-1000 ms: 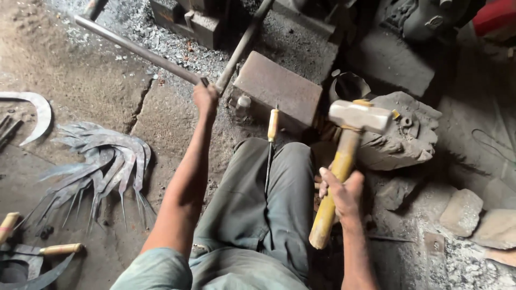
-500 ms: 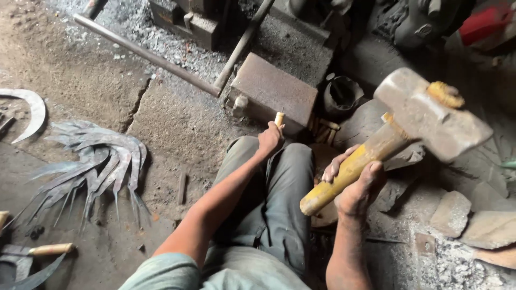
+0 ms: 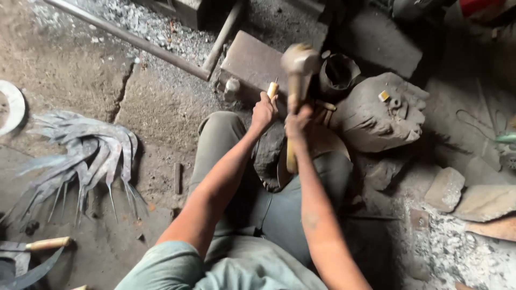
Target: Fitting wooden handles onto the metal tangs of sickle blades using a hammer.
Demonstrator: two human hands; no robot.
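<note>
Right hand wrapped tight round wooden hammer handle, hammer head up at 12 o'clock, blurred. Left hand closed on small tool with pale handle. Metal block just beyond, pile of blades at 9 o'clock

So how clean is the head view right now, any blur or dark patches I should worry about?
Head view: the hammer head is smeared by motion blur, and the right hand is slightly soft; the left hand and the pile of sickle blades read sharp. The top right corner falls into deep shadow. No glare.
</note>
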